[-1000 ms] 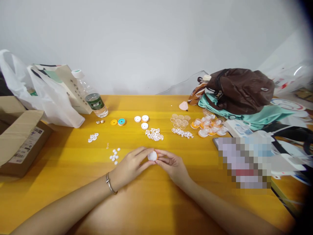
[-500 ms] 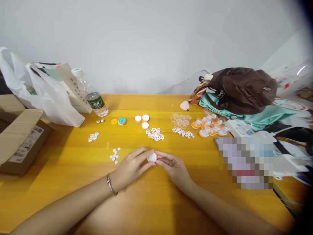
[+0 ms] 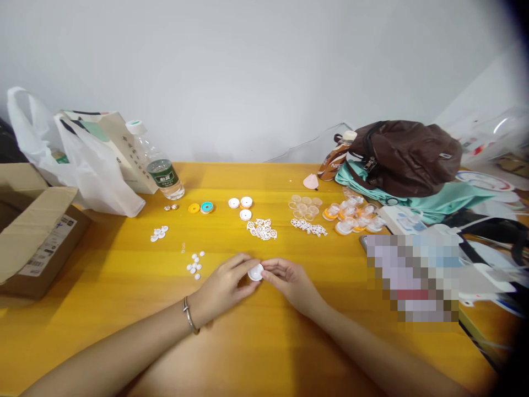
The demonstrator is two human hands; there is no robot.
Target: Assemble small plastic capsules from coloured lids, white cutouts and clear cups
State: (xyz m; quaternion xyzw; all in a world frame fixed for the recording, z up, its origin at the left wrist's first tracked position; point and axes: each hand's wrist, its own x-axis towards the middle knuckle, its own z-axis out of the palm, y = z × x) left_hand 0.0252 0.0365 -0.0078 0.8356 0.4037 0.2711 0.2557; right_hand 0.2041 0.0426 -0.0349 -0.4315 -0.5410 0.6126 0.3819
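Both my hands meet over the yellow table, pinching one small round white part between their fingertips. My left hand, with a metal bracelet on the wrist, grips it from the left. From the right, my right hand holds the same part. Small white discs lie just left of my left hand. Beyond my hands sit white lattice pieces, three white round caps, and a yellow and a teal ring.
A water bottle, white plastic bags and an open cardboard box stand at the left. Clear cups, orange-and-clear parts, a brown bag on teal cloth and a pixelated patch fill the right.
The white part has turned in my fingers; its orange edge no longer shows. My hands stay together at the same spot, and the view has shifted slightly.
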